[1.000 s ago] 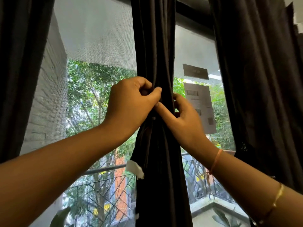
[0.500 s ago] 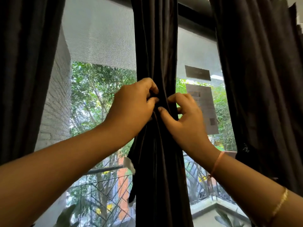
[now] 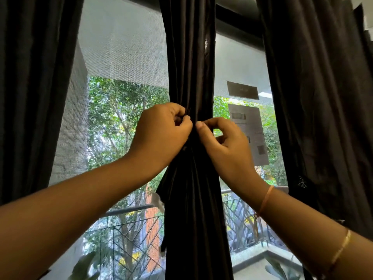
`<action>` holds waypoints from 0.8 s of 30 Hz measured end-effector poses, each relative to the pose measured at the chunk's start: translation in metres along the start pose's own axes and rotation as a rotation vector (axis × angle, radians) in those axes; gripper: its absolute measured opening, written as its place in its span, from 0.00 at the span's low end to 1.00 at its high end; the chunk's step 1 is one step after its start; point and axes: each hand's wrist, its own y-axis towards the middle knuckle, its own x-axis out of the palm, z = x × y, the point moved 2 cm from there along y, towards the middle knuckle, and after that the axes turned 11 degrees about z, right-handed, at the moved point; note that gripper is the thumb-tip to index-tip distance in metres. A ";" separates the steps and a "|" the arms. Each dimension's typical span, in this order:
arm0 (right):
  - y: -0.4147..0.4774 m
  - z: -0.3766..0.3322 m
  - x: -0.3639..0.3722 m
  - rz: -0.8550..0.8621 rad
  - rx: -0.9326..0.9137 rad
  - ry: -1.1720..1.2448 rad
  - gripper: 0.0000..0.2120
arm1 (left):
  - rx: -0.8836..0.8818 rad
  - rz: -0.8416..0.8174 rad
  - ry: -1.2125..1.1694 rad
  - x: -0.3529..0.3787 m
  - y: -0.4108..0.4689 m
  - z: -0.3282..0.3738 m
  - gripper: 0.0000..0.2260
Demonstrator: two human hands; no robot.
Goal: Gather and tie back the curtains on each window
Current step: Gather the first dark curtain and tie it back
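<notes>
Curtains hang loose at far left and far right. Between them I see the middle curtain, bunched into a narrow column against the mesh screen. The left hand and right hand meet at its waist, each pinching the dark fabric. An orange thread circles the right wrist.

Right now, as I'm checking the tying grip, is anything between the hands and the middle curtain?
Nothing visible: the left hand and the right hand both pinch the gathered middle curtain directly.
</notes>
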 end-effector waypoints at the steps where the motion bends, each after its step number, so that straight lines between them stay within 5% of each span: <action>1: 0.002 0.003 0.000 0.003 0.007 -0.053 0.10 | 0.007 -0.010 -0.008 0.000 -0.001 0.000 0.05; 3: 0.006 0.008 -0.004 0.044 0.011 -0.163 0.07 | 0.020 -0.020 -0.021 0.000 -0.003 0.000 0.03; 7: 0.006 0.011 -0.015 0.189 -0.019 -0.162 0.08 | 0.045 0.009 0.013 -0.001 -0.005 -0.002 0.15; 11: -0.001 0.005 -0.010 0.071 -0.078 -0.034 0.12 | 0.025 0.025 0.002 0.004 -0.005 -0.002 0.19; 24: 0.000 0.010 -0.005 -0.107 -0.034 0.120 0.17 | -0.288 -0.072 -0.394 0.016 -0.006 -0.009 0.08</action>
